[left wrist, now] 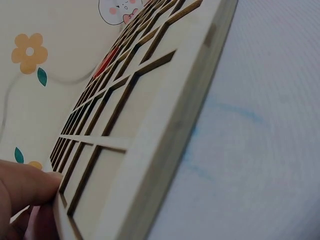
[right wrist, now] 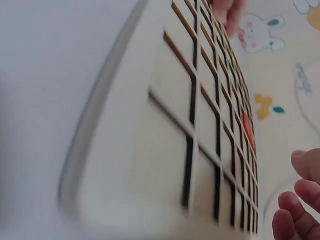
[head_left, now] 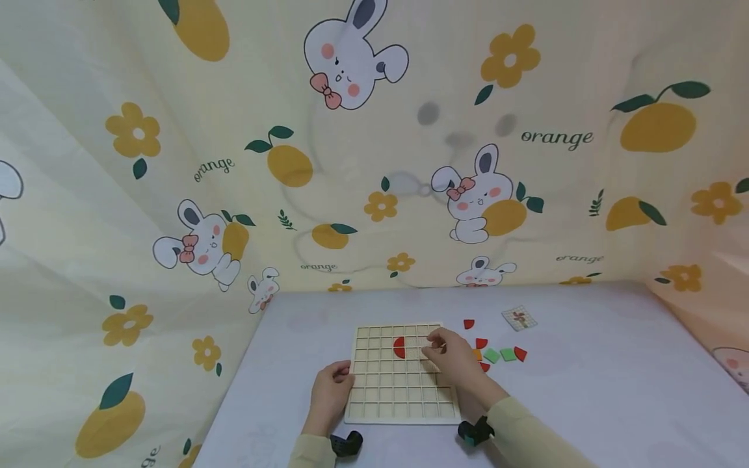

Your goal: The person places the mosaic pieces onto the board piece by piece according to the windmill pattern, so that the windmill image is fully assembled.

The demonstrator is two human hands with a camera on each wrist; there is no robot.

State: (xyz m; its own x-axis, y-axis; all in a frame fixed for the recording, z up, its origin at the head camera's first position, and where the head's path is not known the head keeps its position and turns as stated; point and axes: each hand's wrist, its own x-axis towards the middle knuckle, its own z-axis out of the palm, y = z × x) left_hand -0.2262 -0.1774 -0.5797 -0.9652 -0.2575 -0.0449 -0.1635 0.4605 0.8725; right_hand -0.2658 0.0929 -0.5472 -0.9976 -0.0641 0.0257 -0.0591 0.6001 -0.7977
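Here's the pale grid board (head_left: 380,393), flat on the desk (head_left: 585,390) between the two hands; a pair of red pieces (head_left: 399,353) sits in its upper half, one directly above the other, curved sides facing left; the left hand (head_left: 331,390) grips the left edge, thumb at the rim, fingers curled in close; the right hand (head_left: 453,357) hovers over the right side, thumb spread from loosely bent fingers, nothing visible between them; just beyond it, loose red, orange and green pieces (head_left: 508,354) lie scattered, a few partly hidden by that hand; farther back, a small patterned card (head_left: 519,318); behind it all, a cloth (head_left: 363,149) printed with rabbits, oranges and flowers.
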